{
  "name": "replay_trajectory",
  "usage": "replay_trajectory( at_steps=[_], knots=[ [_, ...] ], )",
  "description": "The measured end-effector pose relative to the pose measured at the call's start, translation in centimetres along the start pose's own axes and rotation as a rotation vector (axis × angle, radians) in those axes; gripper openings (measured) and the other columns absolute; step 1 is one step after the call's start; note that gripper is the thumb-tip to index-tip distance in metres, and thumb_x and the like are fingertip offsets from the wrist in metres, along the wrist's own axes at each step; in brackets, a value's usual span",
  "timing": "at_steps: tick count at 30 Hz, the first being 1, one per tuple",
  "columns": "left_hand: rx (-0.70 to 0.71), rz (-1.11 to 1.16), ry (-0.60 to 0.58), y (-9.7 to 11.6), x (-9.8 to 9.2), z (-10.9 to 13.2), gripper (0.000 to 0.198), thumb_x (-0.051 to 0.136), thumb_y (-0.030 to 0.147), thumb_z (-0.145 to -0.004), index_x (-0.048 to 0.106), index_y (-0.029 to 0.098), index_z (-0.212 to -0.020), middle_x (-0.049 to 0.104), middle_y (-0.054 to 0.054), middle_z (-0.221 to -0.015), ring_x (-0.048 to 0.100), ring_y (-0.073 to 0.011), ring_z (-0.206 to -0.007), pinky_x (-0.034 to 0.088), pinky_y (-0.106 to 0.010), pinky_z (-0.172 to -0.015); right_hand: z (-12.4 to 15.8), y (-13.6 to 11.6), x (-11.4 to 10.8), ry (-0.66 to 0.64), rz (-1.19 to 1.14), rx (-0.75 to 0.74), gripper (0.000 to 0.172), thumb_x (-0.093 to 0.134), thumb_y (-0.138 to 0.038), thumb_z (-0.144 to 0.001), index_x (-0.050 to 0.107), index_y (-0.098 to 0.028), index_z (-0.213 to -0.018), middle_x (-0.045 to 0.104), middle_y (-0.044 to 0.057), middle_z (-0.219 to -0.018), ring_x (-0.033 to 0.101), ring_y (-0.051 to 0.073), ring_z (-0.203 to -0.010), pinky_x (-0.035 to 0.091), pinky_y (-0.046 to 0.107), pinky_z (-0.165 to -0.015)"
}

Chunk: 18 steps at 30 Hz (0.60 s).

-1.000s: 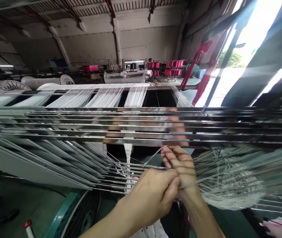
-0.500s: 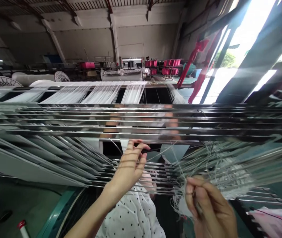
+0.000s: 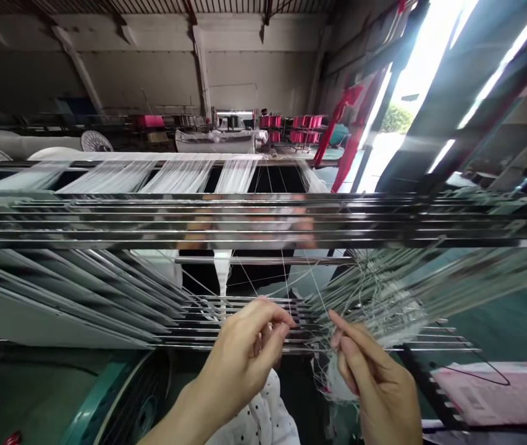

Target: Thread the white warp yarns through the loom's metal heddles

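Note:
My left hand is low in the middle, its thumb and fingers pinched on a thin white thread in front of the loom's metal bars. My right hand is beside it on the right, fingers pressed together on fine threads that run up into a tangled bunch of loose white threads. Between the hands several single threads rise toward the bars. Thin metal strips fan out on the left.
White warp sheets stretch back to a beam. A green wheel is at lower left, pink paper at lower right. Pink spools stand far behind. A polka-dot garment shows below my hands.
My left hand came down from the bars and closed into a pinch on a thread. My right hand moved up and left, nearer the left hand. The view shifted right.

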<state>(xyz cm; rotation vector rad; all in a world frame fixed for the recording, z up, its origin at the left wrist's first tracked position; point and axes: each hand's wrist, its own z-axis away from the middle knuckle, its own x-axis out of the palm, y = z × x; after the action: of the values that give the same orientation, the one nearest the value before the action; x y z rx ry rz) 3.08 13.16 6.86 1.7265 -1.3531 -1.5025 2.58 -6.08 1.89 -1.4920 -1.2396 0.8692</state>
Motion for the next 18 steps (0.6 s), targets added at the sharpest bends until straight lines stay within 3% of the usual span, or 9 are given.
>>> replay_trajectory(
  at_steps=[5, 9, 12, 15, 16, 18],
  knots=[
    [0.106, 0.022, -0.041, 1.6, 0.6, -0.1, 0.014, 0.046, 0.022, -0.099, 0.060, 0.022, -0.097, 0.058, 0.001, -0.083, 0.050, -0.0099, -0.068, 0.037, -0.022, -0.063, -0.7, 0.2, -0.2, -0.060, -0.126, 0.038, 0.020, 0.069, -0.039, -0.092, 0.076, -0.029, -0.108, 0.060, 0.003, -0.084, 0.035, 0.003, -0.044, 0.027, 0.017, -0.041],
    [0.235, 0.016, -0.251, 3.5, 2.0, -0.3, 0.011, 0.049, 0.015, -0.094, 0.060, 0.018, -0.092, 0.061, 0.000, -0.083, 0.054, -0.0112, -0.073, 0.041, -0.021, -0.069, -1.9, -0.7, 1.3, -0.164, -0.253, 0.197, 0.019, 0.082, -0.040, -0.081, 0.079, -0.026, -0.094, 0.062, 0.002, -0.075, 0.051, 0.009, -0.057, 0.041, 0.013, -0.050],
    [0.189, -0.027, -0.357, 3.4, 2.1, -0.2, 0.010, 0.051, 0.013, -0.092, 0.059, 0.020, -0.090, 0.061, 0.001, -0.083, 0.054, -0.0108, -0.071, 0.039, -0.021, -0.065, -2.1, -1.4, 1.8, -0.210, -0.354, 0.272, 0.023, 0.086, -0.040, -0.076, 0.077, -0.023, -0.088, 0.061, 0.002, -0.068, 0.052, 0.009, -0.055, 0.042, 0.012, -0.050],
    [0.107, -0.029, -0.268, 1.3, 0.9, 0.3, 0.014, 0.048, 0.015, -0.095, 0.060, 0.020, -0.089, 0.060, 0.000, -0.084, 0.054, -0.0121, -0.077, 0.039, -0.022, -0.070, -0.6, -1.1, 1.1, -0.089, -0.319, 0.279, 0.028, 0.085, -0.046, -0.075, 0.075, -0.024, -0.089, 0.057, 0.000, -0.062, 0.037, 0.004, -0.040, 0.031, 0.013, -0.037],
    [0.065, -0.017, -0.209, 0.3, 0.5, 0.5, 0.015, 0.048, 0.017, -0.096, 0.060, 0.019, -0.087, 0.059, 0.000, -0.083, 0.053, -0.0123, -0.076, 0.038, -0.022, -0.070, 0.3, -0.8, 0.6, -0.022, -0.249, 0.261, 0.030, 0.084, -0.049, -0.075, 0.075, -0.025, -0.091, 0.057, 0.001, -0.063, 0.038, 0.006, -0.038, 0.030, 0.015, -0.034],
    [-0.035, 0.036, -0.094, -1.5, 0.1, 1.1, 0.019, 0.050, 0.023, -0.097, 0.062, 0.019, -0.083, 0.058, -0.001, -0.081, 0.051, -0.0118, -0.073, 0.037, -0.022, -0.066, 2.0, -0.1, -0.3, 0.083, -0.067, 0.194, 0.036, 0.081, -0.054, -0.077, 0.073, -0.026, -0.100, 0.061, 0.005, -0.067, 0.051, 0.015, -0.045, 0.040, 0.023, -0.035]
  ],
)
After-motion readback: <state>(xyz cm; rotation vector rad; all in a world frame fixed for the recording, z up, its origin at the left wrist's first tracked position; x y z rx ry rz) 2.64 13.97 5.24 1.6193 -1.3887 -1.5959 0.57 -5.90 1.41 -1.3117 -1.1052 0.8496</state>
